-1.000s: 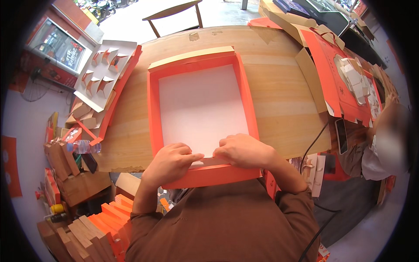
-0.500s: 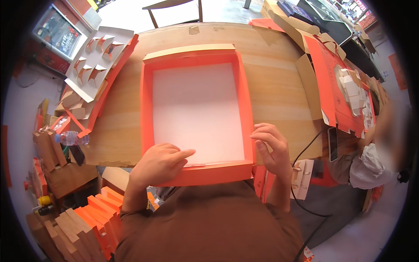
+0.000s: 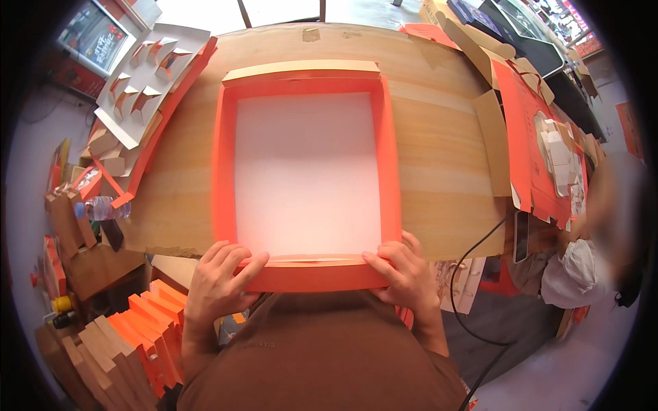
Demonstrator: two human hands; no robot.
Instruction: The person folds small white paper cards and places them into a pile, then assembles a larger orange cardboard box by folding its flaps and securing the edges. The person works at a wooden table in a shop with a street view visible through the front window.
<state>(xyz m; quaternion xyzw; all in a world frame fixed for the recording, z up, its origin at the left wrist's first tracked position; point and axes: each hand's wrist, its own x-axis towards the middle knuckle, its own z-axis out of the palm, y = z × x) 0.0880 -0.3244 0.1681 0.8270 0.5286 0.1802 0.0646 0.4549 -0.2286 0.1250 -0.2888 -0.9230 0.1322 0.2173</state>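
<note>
A shallow red-orange cardboard box (image 3: 315, 275) with a white inner bottom lies open side up in front of me, its near end reaching past the table's front edge. Along its far wall runs a tan cardboard flap (image 3: 301, 68). My left hand (image 3: 225, 279) grips the near left corner, thumb over the rim. At the near right corner, my right hand (image 3: 406, 271) holds the box the same way, fingers against the outer side. The undersides of both grips are hidden.
The wooden table (image 3: 439, 157) carries a grey-white insert sheet (image 3: 145, 82) at left and red cardboard packaging (image 3: 524, 137) at right. A plastic bottle (image 3: 104, 207) lies at the left edge. Folded orange cardboard (image 3: 154, 322) stands low left. A black cable (image 3: 458, 288) hangs at right, near another person's white sleeve (image 3: 579, 274).
My left hand has shifted from inside the near rim to the near left corner. My right hand has come down and closed on the near right corner.
</note>
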